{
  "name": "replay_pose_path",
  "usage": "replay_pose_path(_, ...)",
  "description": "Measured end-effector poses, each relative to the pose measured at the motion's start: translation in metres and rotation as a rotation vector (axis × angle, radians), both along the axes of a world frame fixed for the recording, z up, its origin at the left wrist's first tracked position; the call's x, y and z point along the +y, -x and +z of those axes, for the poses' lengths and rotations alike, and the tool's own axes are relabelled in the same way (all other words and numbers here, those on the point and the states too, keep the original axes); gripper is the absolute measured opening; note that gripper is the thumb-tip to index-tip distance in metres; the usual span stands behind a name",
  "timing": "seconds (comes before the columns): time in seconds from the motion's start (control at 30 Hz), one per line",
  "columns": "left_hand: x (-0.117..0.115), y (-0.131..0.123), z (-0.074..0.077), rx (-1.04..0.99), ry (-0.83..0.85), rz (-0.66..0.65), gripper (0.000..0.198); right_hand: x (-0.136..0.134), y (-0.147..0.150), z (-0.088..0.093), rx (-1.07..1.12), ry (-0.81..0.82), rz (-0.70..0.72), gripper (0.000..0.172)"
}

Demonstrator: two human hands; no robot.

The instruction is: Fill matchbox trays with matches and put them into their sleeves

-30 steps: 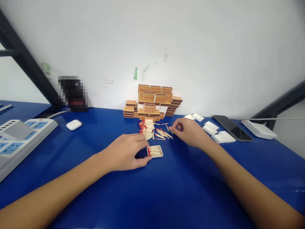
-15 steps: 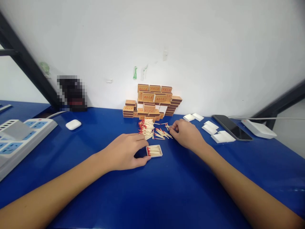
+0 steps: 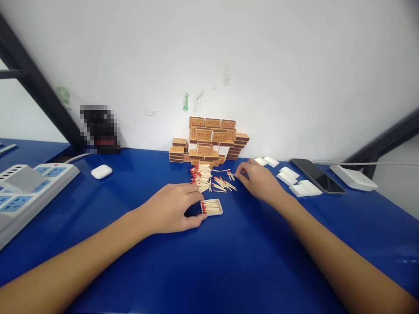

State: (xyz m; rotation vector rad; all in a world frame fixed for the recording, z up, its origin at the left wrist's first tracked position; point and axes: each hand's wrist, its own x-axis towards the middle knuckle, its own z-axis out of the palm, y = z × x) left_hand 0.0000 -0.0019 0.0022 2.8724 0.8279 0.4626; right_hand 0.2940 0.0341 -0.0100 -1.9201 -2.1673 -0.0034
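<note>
My left hand (image 3: 175,207) rests on the table with its thumb and fingers gripping the left end of a small white matchbox tray (image 3: 221,212). Red-tipped matches (image 3: 212,206) lie side by side in the tray, heads to the left. Beyond it is a dense pile of matches (image 3: 202,176), with a looser scatter of matches (image 3: 223,184) to its right. My right hand (image 3: 258,178) is at a few loose matches (image 3: 230,175); its thumb and index fingertip look slightly apart beside them. Its other fingers are curled.
Stacked matchboxes (image 3: 204,135) stand against the wall. Several white trays (image 3: 306,188), a phone (image 3: 317,176) and a white device (image 3: 355,179) lie to the right. On the left are a white earbud case (image 3: 101,172) and a power strip (image 3: 42,192). A dark pixelated object (image 3: 101,131) leans behind.
My right hand has drawn back slightly to the right from the loose matches, and its thumb and index finger have parted. My left hand and the tray stay in place.
</note>
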Motion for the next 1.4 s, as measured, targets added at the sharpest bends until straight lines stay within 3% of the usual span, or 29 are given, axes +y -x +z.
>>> replay_pose_path(0.17,0.000,0.000,0.000,-0.001,-0.002,0.000,0.028,-0.002,-0.002,0.005,0.031,0.060,0.062,0.019)
replay_pose_path(0.37,-0.001,0.001,0.000,0.015,0.009,0.010,0.029,-0.005,0.007,0.006,0.081,0.101,-0.089,0.022)
replay_pose_path(0.57,0.000,0.000,0.000,-0.001,-0.003,-0.003,0.027,-0.003,0.014,0.003,0.094,0.059,-0.162,0.038)
replay_pose_path(0.67,0.000,0.000,-0.001,-0.008,-0.010,-0.014,0.026,-0.002,0.018,0.006,0.088,0.079,-0.171,0.035)
replay_pose_path(0.8,-0.001,0.000,0.000,-0.003,-0.011,-0.006,0.027,-0.001,0.018,0.011,0.039,0.174,-0.139,0.025)
replay_pose_path(1.17,0.000,0.000,0.000,0.002,-0.005,-0.004,0.026,-0.006,0.004,0.014,-0.080,0.252,0.012,0.027)
replay_pose_path(1.3,0.000,0.000,0.000,0.005,-0.011,-0.001,0.027,-0.012,0.000,0.019,-0.051,0.252,0.057,0.025)
replay_pose_path(1.4,0.000,0.000,-0.001,-0.006,-0.021,-0.003,0.027,-0.025,0.005,0.025,0.097,0.230,0.157,0.025)
